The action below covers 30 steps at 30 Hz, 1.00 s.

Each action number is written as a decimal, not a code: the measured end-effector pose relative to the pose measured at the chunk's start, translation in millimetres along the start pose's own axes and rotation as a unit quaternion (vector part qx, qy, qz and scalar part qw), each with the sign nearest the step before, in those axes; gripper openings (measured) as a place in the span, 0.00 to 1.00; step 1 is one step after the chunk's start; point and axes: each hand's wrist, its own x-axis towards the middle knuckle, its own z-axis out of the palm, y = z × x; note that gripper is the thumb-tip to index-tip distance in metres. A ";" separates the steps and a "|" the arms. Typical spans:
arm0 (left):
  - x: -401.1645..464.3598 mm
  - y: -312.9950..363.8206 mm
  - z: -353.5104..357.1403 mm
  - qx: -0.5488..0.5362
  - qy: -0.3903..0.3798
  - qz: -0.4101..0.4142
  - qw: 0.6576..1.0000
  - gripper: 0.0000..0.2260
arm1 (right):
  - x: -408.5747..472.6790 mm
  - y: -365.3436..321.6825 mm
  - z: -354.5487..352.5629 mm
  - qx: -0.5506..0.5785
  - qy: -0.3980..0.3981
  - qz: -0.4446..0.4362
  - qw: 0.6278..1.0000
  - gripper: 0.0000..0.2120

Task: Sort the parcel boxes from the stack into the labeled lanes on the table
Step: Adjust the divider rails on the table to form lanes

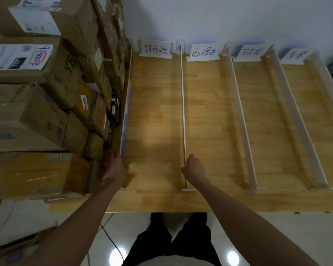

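Right hand (194, 167) is curled against the thin white lane divider (183, 104); grip undetermined. Left hand (114, 167), fingers hidden, is beside the brown cardboard parcel stack (46, 116). Divider displacement is judged possible.

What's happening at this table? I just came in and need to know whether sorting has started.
Not yet, by the look of it. A person stands at the wooden table, whose four labeled lanes hold no parcels. The left hand rests at the leftmost divider, beside the stack of cardboard boxes. The right hand, fingers curled, sits at the thin white divider between the first two lanes; whether it grips it is unclear.
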 end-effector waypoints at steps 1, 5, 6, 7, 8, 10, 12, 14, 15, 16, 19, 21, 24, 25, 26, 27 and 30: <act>0.4 -3.3 0.9 -0.031 -0.006 -0.002 1.000 0.23 | -0.7 -1.3 1.0 0.002 0.000 -0.001 1.000 0.17; -0.5 -10.3 2.4 -0.109 -0.021 0.026 0.993 0.25 | -0.6 -2.7 4.1 0.003 -0.005 -0.002 1.000 0.17; -1.9 -10.8 2.4 -0.108 -0.025 0.029 0.993 0.25 | -0.6 -2.4 4.3 0.001 -0.004 -0.001 1.000 0.17; -1.0 -10.3 3.9 -0.106 -0.023 0.034 0.994 0.25 | -0.8 -2.1 4.1 -0.001 -0.003 -0.001 1.000 0.17; -1.4 -10.7 4.1 -0.104 -0.027 0.036 0.994 0.25 | -1.0 -1.4 3.6 -0.003 -0.002 -0.001 1.000 0.17; -1.9 -10.8 1.5 -0.094 -0.038 0.036 0.994 0.26 | -1.9 0.0 0.9 -0.008 0.004 -0.003 1.000 0.18; -2.9 -9.6 -1.3 -0.093 -0.033 0.048 0.994 0.27 | -4.1 1.7 -4.5 -0.005 0.015 -0.005 1.000 0.18; -8.2 -3.9 -10.2 -0.051 -0.001 0.061 0.997 0.25 | -7.8 3.0 -13.6 -0.008 0.038 -0.019 0.999 0.17; -12.4 -0.4 -16.9 -0.009 0.023 0.078 0.997 0.24 | -10.3 3.4 -19.8 -0.012 0.054 -0.031 0.998 0.17; -17.0 3.4 -24.7 0.013 0.049 0.103 0.993 0.23 | -12.6 3.5 -27.1 -0.020 0.075 -0.046 0.996 0.17; -28.9 15.5 -51.9 0.016 0.083 0.198 0.976 0.19 | -20.7 2.3 -56.3 -0.049 0.144 -0.091 0.984 0.19; -38.8 23.2 -72.1 0.021 0.108 0.220 0.969 0.19 | -28.1 0.8 -78.4 -0.065 0.180 -0.121 0.974 0.21; -61.5 34.3 -99.7 0.017 0.149 0.237 0.960 0.21 | -42.5 -1.9 -107.7 -0.082 0.218 -0.162 0.959 0.22; -71.3 37.2 -107.2 0.019 0.164 0.241 0.957 0.21 | -49.2 -2.2 -115.2 -0.086 0.225 -0.172 0.955 0.23; -82.2 38.9 -113.8 0.023 0.179 0.242 0.953 0.21 | -56.4 -1.9 -120.9 -0.087 0.230 -0.182 0.952 0.23; -93.3 39.3 -118.9 0.027 0.193 0.241 0.951 0.21 | -64.3 -0.9 -124.9 -0.088 0.233 -0.191 0.949 0.23; -130.1 34.8 -124.4 0.033 0.210 0.234 0.949 0.22 | -90.2 4.9 -126.8 -0.095 0.235 -0.218 0.943 0.23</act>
